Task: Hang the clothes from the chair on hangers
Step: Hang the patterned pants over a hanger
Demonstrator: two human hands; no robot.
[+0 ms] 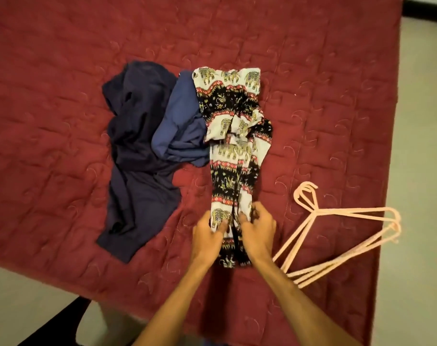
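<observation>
Elephant-print garment [233,146] lies lengthwise on red quilted bedspread [62,71]: long narrow strip, bunched at its middle, near end close to the bed edge. Both hands are on that near end. Left hand [207,236] is on the garment's left half, fingers curled, pinching the printed cloth. Right hand [258,233] is on its right half, fingers bent over the fabric and gripping it; thumb not clear. The hands are close together, with a dark fold line of the garment between them.

Blue garment [180,131] is crumpled just left of the elephant-print garment, touching its left edge. Dark navy garment [140,151] is further left, spread loose, with the blue one overlapping it.

Pink hangers [354,210], a small stack, lie right of the elephant-print garment, near but not touching, hooks toward its far end. The right forearm crosses their near corner.

Black chair [62,318], partly in view, is left of and nearer than the garment, off the bed. Pale floor [424,146] is far right of it.
</observation>
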